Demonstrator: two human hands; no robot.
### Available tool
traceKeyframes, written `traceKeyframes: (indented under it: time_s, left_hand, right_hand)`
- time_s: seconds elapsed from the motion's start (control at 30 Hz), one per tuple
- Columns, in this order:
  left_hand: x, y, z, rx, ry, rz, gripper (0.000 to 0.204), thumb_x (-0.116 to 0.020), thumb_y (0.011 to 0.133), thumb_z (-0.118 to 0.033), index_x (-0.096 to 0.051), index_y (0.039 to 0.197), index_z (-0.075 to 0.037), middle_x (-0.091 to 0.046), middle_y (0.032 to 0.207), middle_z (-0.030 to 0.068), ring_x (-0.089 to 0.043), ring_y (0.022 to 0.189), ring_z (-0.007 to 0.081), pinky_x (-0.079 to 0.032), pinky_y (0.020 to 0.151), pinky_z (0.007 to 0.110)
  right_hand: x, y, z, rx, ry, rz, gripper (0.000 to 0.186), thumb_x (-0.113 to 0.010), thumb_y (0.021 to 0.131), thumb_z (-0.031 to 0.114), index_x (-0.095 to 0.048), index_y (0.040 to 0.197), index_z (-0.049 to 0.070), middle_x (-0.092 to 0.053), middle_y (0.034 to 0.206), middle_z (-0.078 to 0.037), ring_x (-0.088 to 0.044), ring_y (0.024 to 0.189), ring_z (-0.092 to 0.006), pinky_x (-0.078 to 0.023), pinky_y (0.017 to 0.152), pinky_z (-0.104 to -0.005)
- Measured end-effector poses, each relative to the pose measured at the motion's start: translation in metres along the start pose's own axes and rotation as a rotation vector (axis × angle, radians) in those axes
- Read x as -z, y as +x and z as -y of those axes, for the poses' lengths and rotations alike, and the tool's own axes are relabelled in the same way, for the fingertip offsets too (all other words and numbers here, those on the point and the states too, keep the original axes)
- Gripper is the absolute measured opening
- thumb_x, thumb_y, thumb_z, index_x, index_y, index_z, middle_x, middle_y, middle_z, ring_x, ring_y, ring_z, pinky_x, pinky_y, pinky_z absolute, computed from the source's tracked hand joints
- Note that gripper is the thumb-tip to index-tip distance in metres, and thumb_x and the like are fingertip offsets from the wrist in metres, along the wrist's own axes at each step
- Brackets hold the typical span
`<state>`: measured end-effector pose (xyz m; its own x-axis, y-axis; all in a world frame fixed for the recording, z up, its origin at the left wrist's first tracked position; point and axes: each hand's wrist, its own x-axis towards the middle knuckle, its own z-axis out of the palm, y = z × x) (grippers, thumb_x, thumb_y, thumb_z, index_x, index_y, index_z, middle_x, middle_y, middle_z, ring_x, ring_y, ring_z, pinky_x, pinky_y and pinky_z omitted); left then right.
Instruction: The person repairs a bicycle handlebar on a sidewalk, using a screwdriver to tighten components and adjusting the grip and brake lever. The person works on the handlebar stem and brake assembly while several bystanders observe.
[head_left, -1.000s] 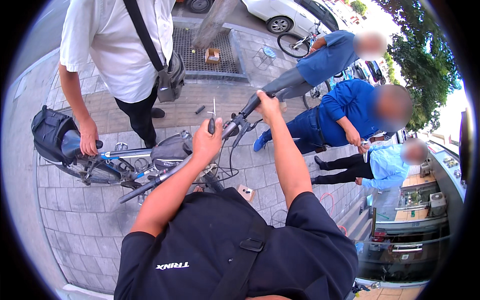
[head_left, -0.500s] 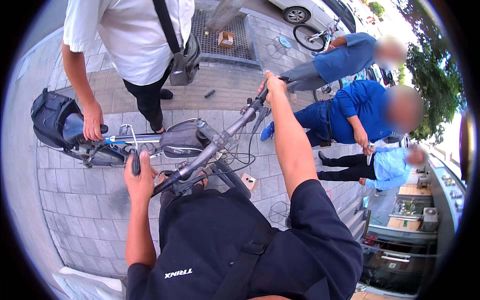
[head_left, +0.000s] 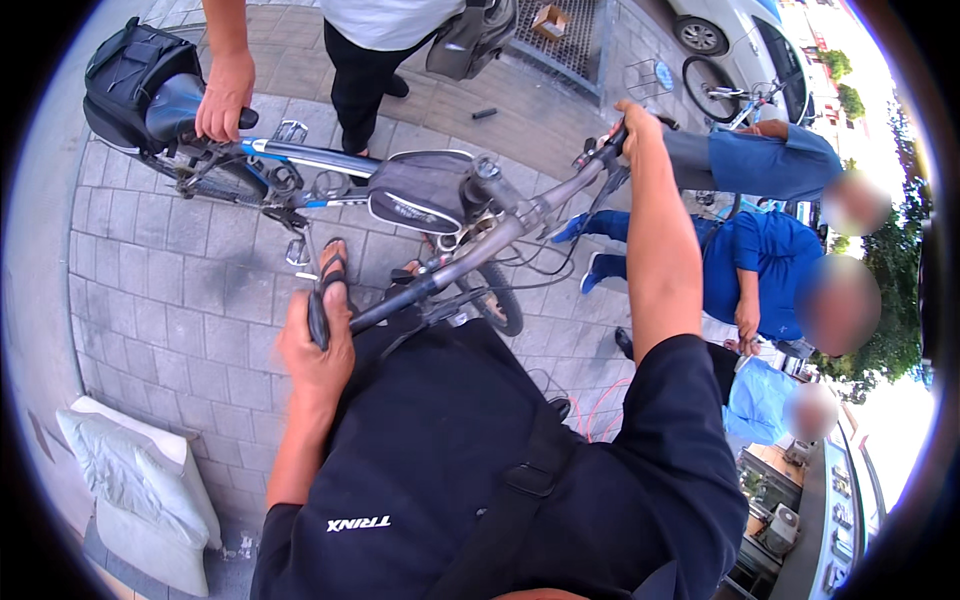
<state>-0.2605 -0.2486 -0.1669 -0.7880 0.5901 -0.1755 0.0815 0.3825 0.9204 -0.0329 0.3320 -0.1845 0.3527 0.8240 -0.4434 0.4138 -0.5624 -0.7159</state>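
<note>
A bicycle with a blue and white frame point(head_left: 290, 152) stands in front of me, its grey handlebar point(head_left: 460, 262) crossing close to my chest. My right hand point(head_left: 638, 128) is wrapped round the right handlebar grip, beside the brake lever. My left hand point(head_left: 318, 345) is closed on a black-handled tool point(head_left: 317, 318) with a thin metal bit; its exact kind is unclear. That hand is just beside the handlebar's left end. A grey and black frame bag point(head_left: 420, 188) sits behind the stem. Another person's hand point(head_left: 226, 95) rests on the black saddle point(head_left: 172, 108).
A black rear bag point(head_left: 135, 75) sits behind the saddle. More people point(head_left: 765, 255) stand to the right. A small black object point(head_left: 484, 113) lies on the paving. A white cushion-like item point(head_left: 150, 490) is at lower left; a parked car point(head_left: 700, 35) is at far right.
The view has shifted, so the bicycle and people appear further right and the bicycle higher. My right hand stays on the grip; my left hand keeps the tool, now held lower relative to the bicycle.
</note>
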Motion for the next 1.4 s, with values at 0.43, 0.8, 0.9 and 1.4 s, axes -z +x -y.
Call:
traceKeyframes:
  time_s: [0.43,0.8,0.9,1.4]
  left_hand:
    - [-0.015,-0.021,0.004,0.102,-0.125,0.13,0.033,-0.07,0.107,-0.024,-0.056,0.088,0.0,-0.057,0.073,0.0154,-0.052,0.064,0.0266,-0.045,0.063,0.04]
    - [-0.014,-0.018,0.0,0.057,-0.113,0.088,0.034,-0.071,0.106,-0.021,-0.053,0.085,-0.001,-0.054,0.07,0.0166,-0.047,0.06,0.0335,-0.044,0.06,0.042]
    - [-0.016,-0.02,0.001,0.061,-0.12,0.083,0.033,-0.07,0.106,-0.021,-0.053,0.085,-0.001,-0.055,0.07,0.0168,-0.05,0.061,0.0356,-0.044,0.061,0.043]
    - [-0.01,-0.021,0.0,0.03,0.028,0.234,0.026,-0.064,0.108,-0.018,-0.067,0.124,0.002,-0.073,0.114,0.0229,-0.071,0.107,0.0283,-0.052,0.094,0.039]
  right_hand:
    - [0.053,-0.043,0.022,-0.097,0.298,0.592,0.073,-0.067,0.101,0.06,-0.056,0.118,-0.01,-0.065,0.115,-0.026,-0.067,0.11,-0.0451,-0.057,0.097,-0.0569]
    - [-0.018,-0.026,0.014,0.014,-0.061,0.071,0.027,-0.079,0.092,0.021,-0.058,0.096,0.005,-0.051,0.072,-0.006,-0.052,0.054,-0.0206,-0.05,0.05,-0.0387]
    - [-0.026,-0.034,0.017,0.036,-0.065,0.071,0.023,-0.075,0.093,0.02,-0.059,0.094,0.005,-0.051,0.071,-0.006,-0.053,0.054,-0.0204,-0.051,0.052,-0.0386]
    - [-0.048,-0.052,0.033,0.161,-0.691,-0.217,0.077,-0.072,0.094,0.027,-0.035,0.156,0.0,-0.058,0.155,-0.017,-0.063,0.137,-0.0365,-0.054,0.111,-0.0426]
